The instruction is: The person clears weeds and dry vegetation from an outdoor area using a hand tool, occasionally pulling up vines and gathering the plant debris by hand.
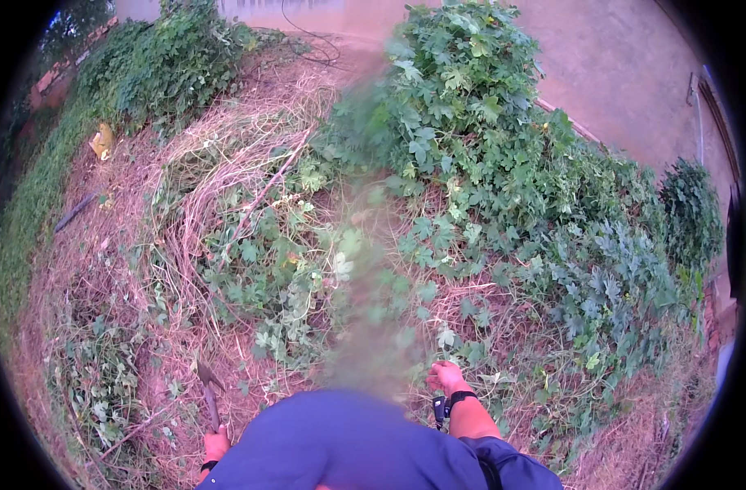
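Note:
My left hand (216, 444), at the lower left, is closed round the wooden handle of a short-handled hand hoe (210, 392). Its dark metal head points up and away from me, over dry stems. To the right of my blue-clothed body, my right hand (446, 376) reaches just above the vines, its fingers curled inward. A pale leaf (446, 337) stands just beyond these fingers; whether they grip a stem is too small to make out. A dark band with a small black device (441, 410) sits at the right wrist.
A tall leafy vine mound (471, 106) rises ahead and spreads right. Left of it lies a heap of pulled dry vines (218, 171). A blurred green strip (369, 294) crosses the middle close to the camera. Behind are a pinkish wall (348, 16) and bare paved ground (610, 82).

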`<action>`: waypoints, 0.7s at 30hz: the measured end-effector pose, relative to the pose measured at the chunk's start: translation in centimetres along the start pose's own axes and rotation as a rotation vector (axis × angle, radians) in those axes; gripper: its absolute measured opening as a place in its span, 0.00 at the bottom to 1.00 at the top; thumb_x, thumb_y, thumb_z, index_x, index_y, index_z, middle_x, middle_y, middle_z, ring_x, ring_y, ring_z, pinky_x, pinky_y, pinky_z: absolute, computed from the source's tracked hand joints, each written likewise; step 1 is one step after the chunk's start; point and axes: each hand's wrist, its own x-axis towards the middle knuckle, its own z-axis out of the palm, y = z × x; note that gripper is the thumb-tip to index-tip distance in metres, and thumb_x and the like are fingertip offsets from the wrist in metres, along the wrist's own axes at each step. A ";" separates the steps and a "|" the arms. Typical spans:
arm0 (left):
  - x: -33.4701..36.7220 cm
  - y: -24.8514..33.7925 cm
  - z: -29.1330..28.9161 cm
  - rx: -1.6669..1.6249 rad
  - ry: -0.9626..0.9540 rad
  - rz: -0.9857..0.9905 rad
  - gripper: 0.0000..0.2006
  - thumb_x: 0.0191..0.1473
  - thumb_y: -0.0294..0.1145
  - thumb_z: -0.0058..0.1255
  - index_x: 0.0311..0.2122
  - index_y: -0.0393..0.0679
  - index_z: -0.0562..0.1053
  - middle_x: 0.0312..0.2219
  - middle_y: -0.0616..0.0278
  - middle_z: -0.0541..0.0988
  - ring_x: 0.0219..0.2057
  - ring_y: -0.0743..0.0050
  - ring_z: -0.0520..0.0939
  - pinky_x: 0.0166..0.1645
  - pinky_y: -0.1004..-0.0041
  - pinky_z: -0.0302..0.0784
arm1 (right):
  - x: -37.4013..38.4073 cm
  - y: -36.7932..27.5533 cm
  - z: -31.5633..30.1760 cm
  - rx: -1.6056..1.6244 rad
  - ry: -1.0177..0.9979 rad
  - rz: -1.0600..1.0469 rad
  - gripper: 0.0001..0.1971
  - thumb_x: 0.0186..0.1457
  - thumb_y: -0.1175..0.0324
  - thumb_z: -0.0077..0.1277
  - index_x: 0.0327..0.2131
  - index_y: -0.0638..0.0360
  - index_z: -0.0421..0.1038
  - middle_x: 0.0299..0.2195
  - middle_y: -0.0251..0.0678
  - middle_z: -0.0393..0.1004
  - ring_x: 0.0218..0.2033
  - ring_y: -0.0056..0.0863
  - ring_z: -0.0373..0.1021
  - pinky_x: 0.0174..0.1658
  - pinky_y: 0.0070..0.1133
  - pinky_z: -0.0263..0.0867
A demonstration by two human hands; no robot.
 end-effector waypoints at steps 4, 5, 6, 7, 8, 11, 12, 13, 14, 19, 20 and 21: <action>-3.2 1.2 -0.5 0.010 0.041 0.024 0.25 0.53 0.48 0.47 0.40 0.29 0.73 0.34 0.36 0.77 0.40 0.42 0.78 0.44 0.58 0.72 | 2.3 -0.7 -0.2 -0.070 -0.051 -0.030 0.17 0.58 0.67 0.44 0.49 0.61 0.63 0.38 0.40 0.73 0.31 0.33 0.74 0.29 0.26 0.71; -1.3 -1.4 0.2 0.025 0.030 -0.070 0.25 0.53 0.48 0.47 0.39 0.29 0.73 0.34 0.35 0.77 0.40 0.42 0.78 0.44 0.58 0.72 | 2.2 -1.9 0.8 -0.069 -0.067 -0.034 0.17 0.58 0.67 0.44 0.49 0.61 0.63 0.38 0.39 0.72 0.31 0.33 0.74 0.29 0.26 0.71; -1.0 -4.8 1.1 0.034 0.017 -0.173 0.25 0.53 0.48 0.47 0.39 0.29 0.73 0.34 0.34 0.76 0.40 0.43 0.78 0.44 0.57 0.72 | 2.0 -3.1 1.8 -0.078 -0.089 -0.037 0.17 0.58 0.67 0.44 0.49 0.61 0.63 0.37 0.39 0.72 0.31 0.32 0.74 0.29 0.25 0.71; -1.2 -3.8 0.9 -0.002 -0.009 -0.149 0.25 0.53 0.49 0.47 0.38 0.29 0.73 0.32 0.36 0.77 0.37 0.43 0.78 0.41 0.57 0.72 | 1.1 -3.9 2.1 -0.092 -0.088 -0.030 0.17 0.58 0.67 0.44 0.49 0.61 0.63 0.37 0.39 0.72 0.31 0.31 0.74 0.28 0.25 0.71; -2.2 -2.2 -0.1 -0.039 -0.022 -0.126 0.25 0.53 0.49 0.48 0.37 0.29 0.73 0.30 0.37 0.77 0.35 0.43 0.79 0.38 0.56 0.72 | 0.5 -3.8 2.4 -0.074 -0.083 -0.031 0.17 0.58 0.67 0.44 0.50 0.61 0.62 0.37 0.39 0.72 0.31 0.31 0.74 0.29 0.25 0.71; -4.4 0.8 -1.9 -0.235 0.032 -0.153 0.27 0.53 0.51 0.48 0.36 0.29 0.73 0.27 0.42 0.78 0.31 0.49 0.81 0.34 0.58 0.73 | 0.5 -4.5 2.1 -0.059 -0.117 -0.026 0.18 0.58 0.67 0.43 0.52 0.62 0.60 0.37 0.39 0.72 0.29 0.30 0.74 0.28 0.24 0.72; -5.2 2.2 -3.0 -0.267 0.005 -0.253 0.27 0.54 0.51 0.47 0.40 0.30 0.72 0.30 0.42 0.78 0.31 0.50 0.81 0.34 0.60 0.74 | 0.5 -4.3 2.0 -0.057 -0.121 -0.020 0.18 0.58 0.68 0.43 0.52 0.62 0.59 0.37 0.39 0.72 0.28 0.30 0.74 0.26 0.22 0.72; -5.5 1.8 -3.3 -0.253 -0.003 -0.285 0.27 0.54 0.51 0.46 0.41 0.30 0.72 0.32 0.42 0.78 0.31 0.50 0.81 0.34 0.60 0.74 | 0.7 -4.5 2.3 -0.073 -0.137 0.008 0.18 0.59 0.68 0.42 0.51 0.61 0.59 0.37 0.40 0.71 0.26 0.29 0.74 0.24 0.22 0.71; -5.9 1.1 -3.1 -0.237 -0.023 -0.305 0.27 0.54 0.50 0.45 0.43 0.30 0.71 0.34 0.41 0.78 0.31 0.50 0.81 0.35 0.60 0.75 | 0.7 -4.4 2.7 -0.085 -0.152 0.021 0.16 0.58 0.68 0.42 0.50 0.61 0.60 0.36 0.39 0.71 0.26 0.29 0.73 0.23 0.23 0.71; -8.4 -3.1 -1.5 -0.176 0.048 -0.371 0.27 0.54 0.51 0.44 0.44 0.32 0.71 0.36 0.42 0.77 0.35 0.49 0.80 0.39 0.61 0.75 | 2.8 -5.8 4.3 -0.287 -0.210 0.045 0.13 0.59 0.66 0.42 0.46 0.57 0.61 0.34 0.35 0.70 0.28 0.28 0.72 0.26 0.24 0.70; -8.5 -4.7 -0.4 -0.129 0.064 -0.354 0.27 0.54 0.51 0.44 0.44 0.32 0.71 0.37 0.42 0.77 0.36 0.48 0.80 0.40 0.61 0.75 | 3.3 -6.2 5.1 -0.290 -0.222 0.035 0.13 0.59 0.66 0.42 0.46 0.58 0.62 0.33 0.35 0.71 0.27 0.28 0.72 0.24 0.24 0.70; -9.0 -4.9 -0.2 -0.099 0.040 -0.407 0.26 0.54 0.52 0.44 0.44 0.34 0.72 0.38 0.43 0.77 0.38 0.46 0.79 0.43 0.60 0.74 | 3.6 -6.5 5.6 -0.297 -0.230 0.029 0.13 0.58 0.66 0.42 0.46 0.58 0.62 0.33 0.36 0.71 0.26 0.27 0.72 0.23 0.23 0.70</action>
